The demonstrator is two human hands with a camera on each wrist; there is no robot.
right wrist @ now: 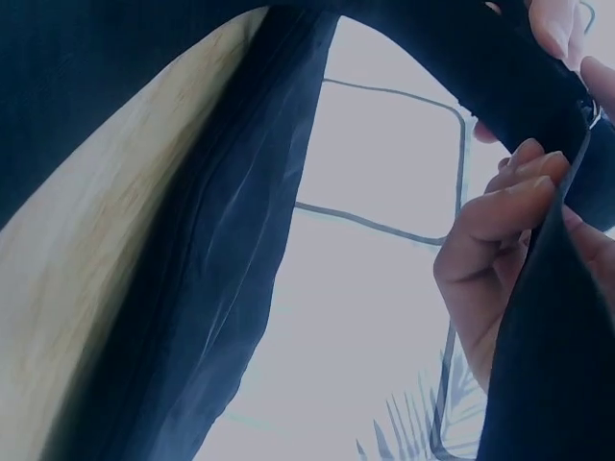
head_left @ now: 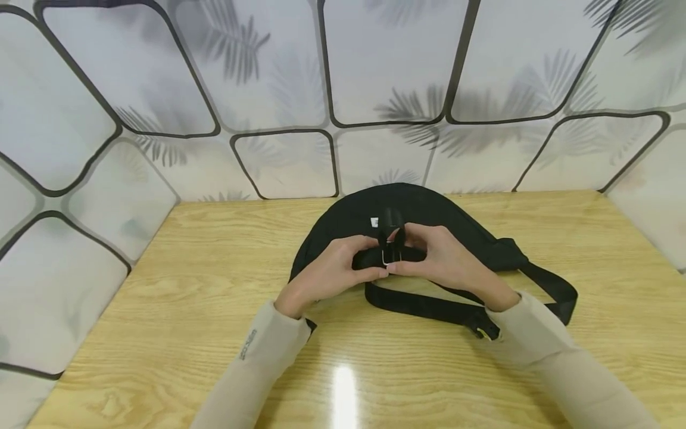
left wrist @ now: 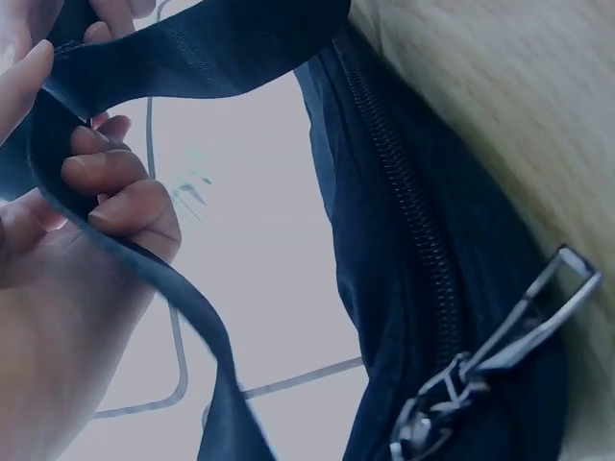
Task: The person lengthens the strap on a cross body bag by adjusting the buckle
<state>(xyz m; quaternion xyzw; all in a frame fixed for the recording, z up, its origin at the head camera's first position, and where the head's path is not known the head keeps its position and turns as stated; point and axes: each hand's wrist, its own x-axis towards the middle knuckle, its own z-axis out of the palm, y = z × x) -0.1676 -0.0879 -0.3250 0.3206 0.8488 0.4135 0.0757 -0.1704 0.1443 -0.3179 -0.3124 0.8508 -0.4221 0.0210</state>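
Note:
A black crescent-shaped waist bag (head_left: 343, 217) lies at the back of the table, a small white label (head_left: 374, 222) on its front. In front of it, my left hand (head_left: 334, 268) and right hand (head_left: 442, 256) meet at a metal strap slider (head_left: 384, 257), thumbs nearly touching. Both hands pinch the black webbing strap (head_left: 393, 219) there, which stands up in a loop between them. The left wrist view shows the strap (left wrist: 207, 53) running past curled fingers, beside the bag's zipper (left wrist: 399, 182) and its metal zipper pull (left wrist: 538, 317). In the right wrist view, fingers (right wrist: 480, 230) hold the strap's edge.
More strap (head_left: 418, 302) loops over the wooden table (head_left: 161, 333) on the right and ends at a black clip with yellow (head_left: 485, 330) beside the right sleeve (head_left: 536, 333). Patterned panels (head_left: 284, 164) rise directly behind the bag and along the table's left and right sides.

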